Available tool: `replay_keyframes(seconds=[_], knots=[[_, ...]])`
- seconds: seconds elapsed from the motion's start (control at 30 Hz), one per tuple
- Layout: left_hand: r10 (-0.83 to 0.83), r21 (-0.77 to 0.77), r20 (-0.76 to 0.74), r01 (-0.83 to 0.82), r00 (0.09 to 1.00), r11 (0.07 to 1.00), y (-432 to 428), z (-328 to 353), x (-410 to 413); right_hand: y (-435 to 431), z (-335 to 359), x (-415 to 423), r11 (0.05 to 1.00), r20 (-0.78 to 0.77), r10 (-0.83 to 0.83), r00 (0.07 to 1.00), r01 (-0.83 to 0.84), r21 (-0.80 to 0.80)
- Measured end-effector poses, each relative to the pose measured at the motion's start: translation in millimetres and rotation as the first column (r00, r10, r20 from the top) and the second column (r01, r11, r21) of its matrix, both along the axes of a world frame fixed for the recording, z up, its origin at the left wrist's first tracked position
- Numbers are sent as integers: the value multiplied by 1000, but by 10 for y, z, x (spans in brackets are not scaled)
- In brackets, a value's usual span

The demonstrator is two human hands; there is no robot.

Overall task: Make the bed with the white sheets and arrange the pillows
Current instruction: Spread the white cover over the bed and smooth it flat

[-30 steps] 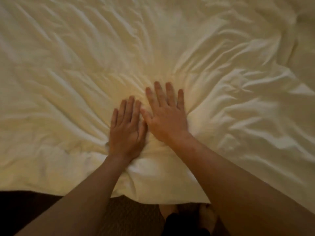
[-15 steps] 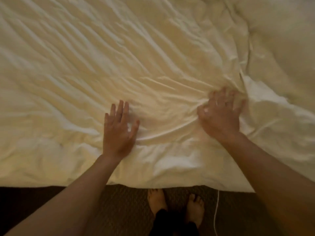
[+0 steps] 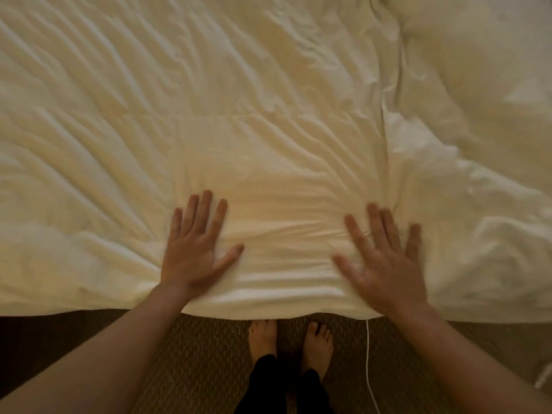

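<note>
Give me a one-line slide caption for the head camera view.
Both hands, left hand and right hand, press flat and apart on the wrinkled white sheet at the bed's near edge.

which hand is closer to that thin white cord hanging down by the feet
Right. The right hand lies flat on the white sheet almost directly above the white cord; the left hand presses the sheet well off to the cord's left.

Both palms flat on the white sheet: left hand and right hand spread wide apart near the bed's edge, wrinkles between them, bare feet on carpet below.
</note>
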State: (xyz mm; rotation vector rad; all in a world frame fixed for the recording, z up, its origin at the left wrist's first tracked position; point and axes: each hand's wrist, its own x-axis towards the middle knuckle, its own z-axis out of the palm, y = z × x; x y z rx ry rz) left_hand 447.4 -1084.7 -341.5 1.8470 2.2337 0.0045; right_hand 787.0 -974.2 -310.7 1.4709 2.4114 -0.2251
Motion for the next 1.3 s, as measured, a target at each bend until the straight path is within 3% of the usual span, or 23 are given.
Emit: replay_keyframes(seconds=[0.13,0.2,0.47,0.67,0.9,1.13,1.3], knots=[[-8,-333,-3,6,1000,943,157,236,-47,117,134,-240,964,85,-86,993,105,-245],[-36,-441,34,47,999,896,241,623,9,168,523,-340,936,145,-67,987,113,-333],[-140,-186,130,162,982,969,994,2598,831,520,2417,-186,909,86,-231,969,246,-337],[-240,-131,97,251,966,959,1262,3500,1467,676,3488,353,890,-22,-384,923,363,-276],[-297,-66,66,301,953,951,1585,3980,2637,830,3805,1671,877,-31,-426,904,404,-260],[-136,-133,147,156,980,979,1711,4029,4234,1161,3809,3196,896,22,-324,946,314,-313],[-76,-151,196,107,978,983,1788,4028,5194,1547,3938,3780,898,79,-245,966,257,-357]])
